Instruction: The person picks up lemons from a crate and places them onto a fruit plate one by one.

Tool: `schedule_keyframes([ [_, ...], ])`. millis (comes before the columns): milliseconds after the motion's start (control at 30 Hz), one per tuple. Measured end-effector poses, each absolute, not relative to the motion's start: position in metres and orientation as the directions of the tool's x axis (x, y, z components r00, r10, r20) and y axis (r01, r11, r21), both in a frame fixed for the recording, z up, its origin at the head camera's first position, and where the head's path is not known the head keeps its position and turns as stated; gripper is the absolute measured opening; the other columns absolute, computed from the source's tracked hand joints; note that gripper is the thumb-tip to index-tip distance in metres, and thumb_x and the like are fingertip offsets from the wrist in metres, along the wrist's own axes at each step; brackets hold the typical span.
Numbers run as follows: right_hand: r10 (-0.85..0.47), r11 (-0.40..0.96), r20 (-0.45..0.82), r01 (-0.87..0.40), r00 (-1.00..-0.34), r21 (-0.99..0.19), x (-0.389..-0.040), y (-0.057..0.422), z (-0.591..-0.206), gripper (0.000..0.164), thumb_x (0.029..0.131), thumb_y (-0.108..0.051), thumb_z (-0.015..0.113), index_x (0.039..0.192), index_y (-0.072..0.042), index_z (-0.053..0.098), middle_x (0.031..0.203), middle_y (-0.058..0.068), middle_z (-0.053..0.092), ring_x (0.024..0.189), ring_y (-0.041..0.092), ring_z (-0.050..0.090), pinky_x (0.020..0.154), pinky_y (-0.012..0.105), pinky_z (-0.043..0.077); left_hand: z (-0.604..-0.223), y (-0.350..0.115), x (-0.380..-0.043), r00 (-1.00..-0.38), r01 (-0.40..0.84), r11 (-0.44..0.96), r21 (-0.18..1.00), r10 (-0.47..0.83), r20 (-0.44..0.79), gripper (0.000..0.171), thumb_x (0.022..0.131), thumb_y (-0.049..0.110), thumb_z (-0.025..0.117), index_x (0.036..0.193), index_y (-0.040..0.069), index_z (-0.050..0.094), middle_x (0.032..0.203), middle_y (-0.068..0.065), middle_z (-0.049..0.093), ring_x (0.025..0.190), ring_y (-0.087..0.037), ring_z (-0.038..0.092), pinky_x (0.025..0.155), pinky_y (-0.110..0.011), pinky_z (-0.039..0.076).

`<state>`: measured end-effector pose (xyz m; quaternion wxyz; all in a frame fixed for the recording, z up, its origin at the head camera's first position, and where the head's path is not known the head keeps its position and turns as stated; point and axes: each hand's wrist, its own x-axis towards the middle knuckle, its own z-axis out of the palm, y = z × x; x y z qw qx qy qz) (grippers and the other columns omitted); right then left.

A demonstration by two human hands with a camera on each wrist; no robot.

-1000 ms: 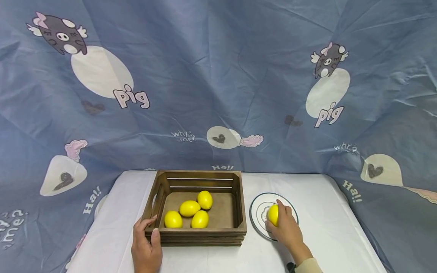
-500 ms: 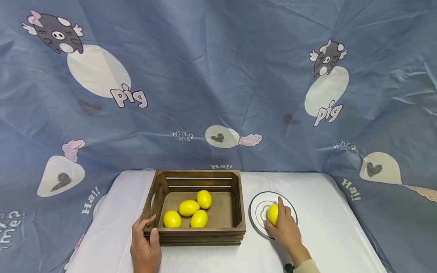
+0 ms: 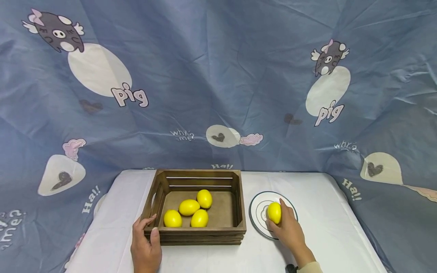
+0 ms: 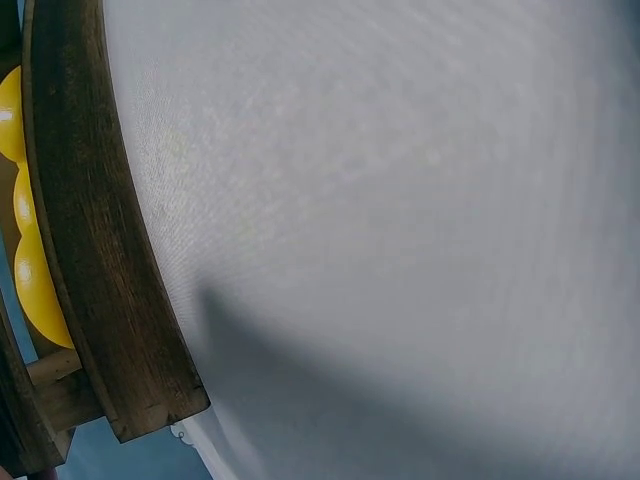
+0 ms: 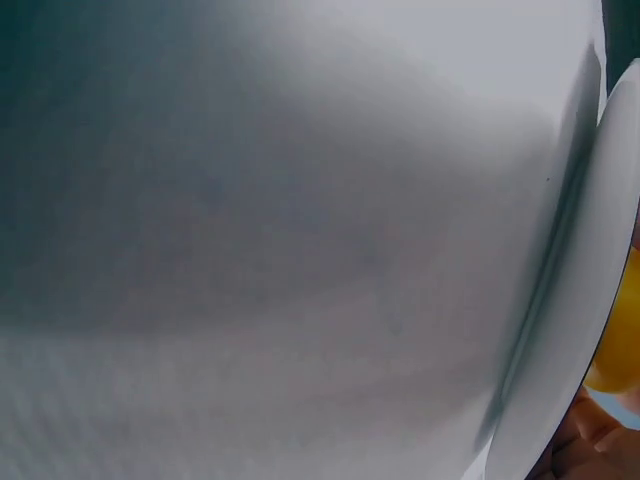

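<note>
In the head view my right hand (image 3: 288, 229) is over the white plate (image 3: 257, 226), with its thumb and fingers at the near and right sides of a yellow lemon (image 3: 274, 212). The right wrist view catches part of the lemon (image 5: 620, 340) beyond the plate's rim (image 5: 570, 300). My left hand (image 3: 146, 244) grips the front left corner of a brown wooden crate (image 3: 201, 238), index finger over the rim and thumb at the front. Several lemons (image 3: 189, 207) lie inside the crate on its left and middle floor. The left wrist view shows the crate's slatted side (image 4: 100, 220).
A white cloth (image 3: 327, 227) covers the table, and the plate stands a little right of the crate. Blue printed fabric (image 3: 218, 76) hangs behind the table and down both sides. A dark band (image 3: 291, 268) shows at my right wrist.
My right hand has shifted slightly toward the right, and more of the lemon on the plate shows between its fingers. The left hand and crate stay put.
</note>
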<state>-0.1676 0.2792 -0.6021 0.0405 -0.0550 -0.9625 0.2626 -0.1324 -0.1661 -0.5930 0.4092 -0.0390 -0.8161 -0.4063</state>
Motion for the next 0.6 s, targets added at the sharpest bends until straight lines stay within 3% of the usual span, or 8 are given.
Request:
schedule_keyframes([
  [200,0.103,0.843,0.03,0.071,-0.994,-0.534,-0.168,0.281,-0.6,0.1,0.087,-0.037,0.084,0.162,-0.004,0.028,0.141,0.025,0.051,0.101,0.034,0.065,0.087,0.058,0.054,-0.592,-0.167,-0.132,-0.675,0.379,0.671,0.636,-0.27,0.687,0.035,0.104,0.014,0.056,0.129,-0.009,0.052,0.126,-0.019,0.062,0.132,-0.014,0.05,0.114,-0.015,0.027],
  [400,0.085,0.826,0.003,0.069,-0.996,-0.559,-0.165,0.286,-0.584,0.099,0.089,-0.039,0.082,0.162,-0.001,0.027,0.148,0.029,0.046,0.112,0.04,0.063,0.093,0.063,0.052,-0.594,-0.167,-0.133,-0.67,0.387,0.671,0.632,-0.266,0.693,0.034,0.104,0.014,0.057,0.129,-0.008,0.052,0.125,-0.019,0.061,0.133,-0.011,0.049,0.114,-0.015,0.028],
  [467,0.078,0.839,0.001,0.065,-0.997,-0.54,-0.164,0.289,-0.578,0.099,0.089,-0.041,0.082,0.161,-0.001,0.028,0.148,0.03,0.046,0.107,0.038,0.064,0.091,0.061,0.053,-0.594,-0.167,-0.133,-0.669,0.389,0.671,0.632,-0.266,0.694,0.034,0.104,0.014,0.057,0.129,-0.008,0.052,0.125,-0.019,0.061,0.134,-0.01,0.049,0.114,-0.015,0.028],
  [600,0.076,0.851,-0.019,0.074,-0.997,-0.52,-0.164,0.295,-0.567,0.099,0.087,-0.045,0.084,0.16,-0.001,0.032,0.142,0.029,0.051,0.082,0.023,0.061,0.073,0.048,0.055,-0.594,-0.167,-0.132,-0.672,0.382,0.671,0.636,-0.27,0.689,0.035,0.104,0.016,0.056,0.129,-0.008,0.052,0.125,-0.019,0.062,0.135,-0.011,0.048,0.115,-0.016,0.027],
])
